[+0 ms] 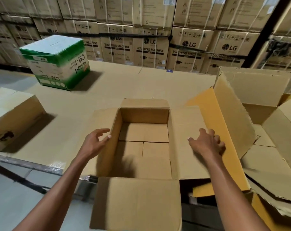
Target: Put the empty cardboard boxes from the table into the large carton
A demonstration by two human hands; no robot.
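Observation:
An empty brown cardboard box (144, 132) stands open on the table right in front of me, all its flaps folded outward. My left hand (95, 140) hovers at the box's left wall, fingers loosely spread, the thumb tip touching the rim. My right hand (208, 143) lies over the box's right flap, fingers spread, holding nothing. The large carton (264, 114) stands open at the right, its tall torn flap leaning toward the box. A closed brown box (15, 115) sits at the left and a green-and-white box (58, 62) at the back left.
The table (121, 84) is covered with flat cardboard sheets. Its near edge runs from lower left under the open box. Stacks of washing machine cartons (149, 30) form a wall behind the table. Grey floor (16, 197) lies at the lower left.

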